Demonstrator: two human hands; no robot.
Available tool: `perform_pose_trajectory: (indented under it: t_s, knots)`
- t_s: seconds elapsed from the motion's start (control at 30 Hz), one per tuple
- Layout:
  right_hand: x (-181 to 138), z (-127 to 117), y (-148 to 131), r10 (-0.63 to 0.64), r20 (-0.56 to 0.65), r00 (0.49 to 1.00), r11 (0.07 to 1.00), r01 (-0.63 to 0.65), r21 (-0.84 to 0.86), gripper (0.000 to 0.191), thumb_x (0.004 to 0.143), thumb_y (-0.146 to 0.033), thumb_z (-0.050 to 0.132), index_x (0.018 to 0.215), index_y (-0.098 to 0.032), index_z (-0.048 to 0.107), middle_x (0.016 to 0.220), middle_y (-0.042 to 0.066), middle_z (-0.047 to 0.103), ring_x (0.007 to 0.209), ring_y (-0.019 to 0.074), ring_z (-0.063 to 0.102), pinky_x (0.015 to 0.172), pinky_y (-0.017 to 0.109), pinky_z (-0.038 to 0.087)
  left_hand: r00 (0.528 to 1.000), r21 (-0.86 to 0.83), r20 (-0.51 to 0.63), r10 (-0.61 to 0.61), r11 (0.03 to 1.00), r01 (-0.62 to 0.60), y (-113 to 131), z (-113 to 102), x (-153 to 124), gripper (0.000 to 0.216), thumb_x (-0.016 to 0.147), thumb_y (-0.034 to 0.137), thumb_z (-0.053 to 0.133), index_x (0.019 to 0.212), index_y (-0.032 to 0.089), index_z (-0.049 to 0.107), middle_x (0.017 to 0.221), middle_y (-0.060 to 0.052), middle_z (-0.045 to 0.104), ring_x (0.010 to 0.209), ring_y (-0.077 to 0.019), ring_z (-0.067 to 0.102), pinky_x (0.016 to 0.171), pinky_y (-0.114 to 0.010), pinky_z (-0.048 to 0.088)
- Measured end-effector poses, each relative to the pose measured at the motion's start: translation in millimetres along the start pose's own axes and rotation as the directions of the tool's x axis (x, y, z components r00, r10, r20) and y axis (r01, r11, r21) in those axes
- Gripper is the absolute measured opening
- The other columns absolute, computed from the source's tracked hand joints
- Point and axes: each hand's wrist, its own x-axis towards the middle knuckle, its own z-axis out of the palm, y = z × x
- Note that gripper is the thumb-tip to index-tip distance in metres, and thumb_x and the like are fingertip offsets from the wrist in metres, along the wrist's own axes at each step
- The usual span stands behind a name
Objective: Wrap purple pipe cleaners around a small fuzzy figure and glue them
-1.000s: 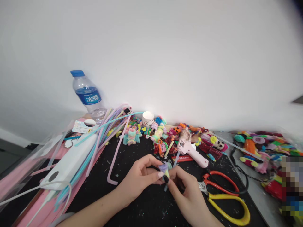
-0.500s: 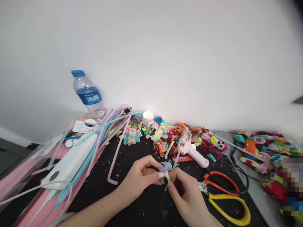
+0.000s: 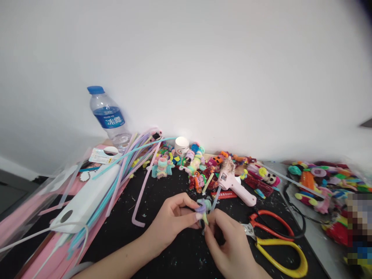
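Observation:
My left hand [image 3: 171, 221] pinches a small pastel pipe-cleaner piece [image 3: 203, 207], purple, teal and yellow, over the black mat [image 3: 162, 248]. My right hand [image 3: 229, 244] meets it from the right, fingers closed on the lower end of the same piece. A thin pale stem sticks up from between the fingers toward the pink glue gun [image 3: 234, 184], which lies just behind the hands.
Yellow-handled scissors [image 3: 279, 252] and red-handled pliers [image 3: 267, 224] lie right of my hands. Finished pipe-cleaner figures [image 3: 197, 166] crowd the back edge. Long pastel pipe cleaners [image 3: 130, 166], a white power bank [image 3: 87, 197] and a water bottle [image 3: 109, 116] are at the left. More colourful pieces [image 3: 322, 182] fill the right.
My right hand has curled lower around the bottom of the piece, hiding its dark-nailed thumb. The left hand keeps its pinch in nearly the same place.

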Motion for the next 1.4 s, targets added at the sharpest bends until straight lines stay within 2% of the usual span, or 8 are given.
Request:
perform_pose_trajectory:
  t_s: [0.3, 0.57, 0.73, 0.87, 1.2, 1.4]
  knots:
    - [0.5, -1.6, -2.8, -0.046, 0.006, 0.999, 0.991, 0.047, -0.125, 0.017, 0.083, -0.012, 0.042, 0.068, -0.019, 0.044, 0.058, -0.001, 0.046, 0.05, 0.0123, 0.045, 0.046, 0.022, 0.033, 0.999, 0.018, -0.032, -0.005, 1.0, 0.006, 0.9, 2.5, -1.5, 0.022, 0.061, 0.022, 0.079, 0.067, 0.014, 0.06, 0.077, 0.0, 0.066, 0.061, -0.0104, 0.061, 0.06, -0.025, 0.053]
    - [-0.3, 0.4, -1.0, 0.064, -0.028, 0.998, 0.997, -0.063, 0.036, 0.02, 0.083, -0.014, 0.044, 0.067, -0.021, 0.037, 0.056, -0.004, 0.043, 0.047, 0.01, 0.043, 0.044, 0.02, 0.034, 1.0, 0.064, -0.017, -0.021, 0.998, 0.022, -3.8, -1.7, 1.0, 0.017, 0.065, 0.02, 0.077, 0.079, 0.015, 0.068, 0.079, -0.001, 0.068, 0.068, -0.0134, 0.064, 0.065, -0.027, 0.054]
    - [-0.1, -0.7, -0.1, 0.098, -0.031, 0.995, 0.994, -0.096, 0.061, 0.02, 0.083, -0.016, 0.046, 0.066, -0.021, 0.037, 0.055, -0.005, 0.042, 0.046, 0.0095, 0.042, 0.043, 0.019, 0.033, 0.999, 0.073, -0.008, -0.033, 0.997, 0.034, -3.0, -1.9, 0.7, 0.022, 0.064, 0.02, 0.077, 0.085, 0.017, 0.07, 0.081, -0.002, 0.07, 0.072, -0.0153, 0.065, 0.068, -0.028, 0.055]
    - [0.2, -1.4, -1.1, 0.081, -0.032, 0.996, 0.995, -0.079, 0.053, 0.02, 0.083, -0.015, 0.045, 0.066, -0.021, 0.038, 0.055, -0.005, 0.042, 0.046, 0.0096, 0.042, 0.043, 0.019, 0.033, 1.0, 0.117, -0.016, -0.01, 0.993, 0.012, -3.1, -2.1, -0.7, 0.018, 0.07, 0.025, 0.073, 0.086, 0.016, 0.07, 0.08, -0.004, 0.071, 0.072, -0.0162, 0.065, 0.068, -0.029, 0.055]
    - [-0.6, -1.2, -2.8, 0.012, -0.044, 0.999, 0.999, -0.014, -0.035, 0.018, 0.082, -0.014, 0.045, 0.067, -0.021, 0.04, 0.055, -0.004, 0.044, 0.046, 0.0098, 0.045, 0.043, 0.02, 0.034, 0.995, 0.238, 0.001, 0.099, 0.966, -0.097, -3.1, 0.6, -4.3, 0.015, 0.073, 0.025, 0.07, 0.086, 0.017, 0.068, 0.073, -0.002, 0.069, 0.066, -0.0147, 0.063, 0.066, -0.027, 0.052]
    - [0.1, -1.0, -2.6, -0.034, -0.065, 0.997, 0.993, 0.027, -0.114, 0.018, 0.081, -0.013, 0.045, 0.066, -0.021, 0.039, 0.054, -0.004, 0.044, 0.045, 0.0099, 0.045, 0.043, 0.02, 0.033, 0.996, 0.214, 0.015, 0.094, 0.972, -0.095, -5.1, 0.9, -5.4, 0.013, 0.074, 0.024, 0.068, 0.085, 0.017, 0.066, 0.075, -0.001, 0.068, 0.068, -0.0137, 0.062, 0.067, -0.026, 0.05]
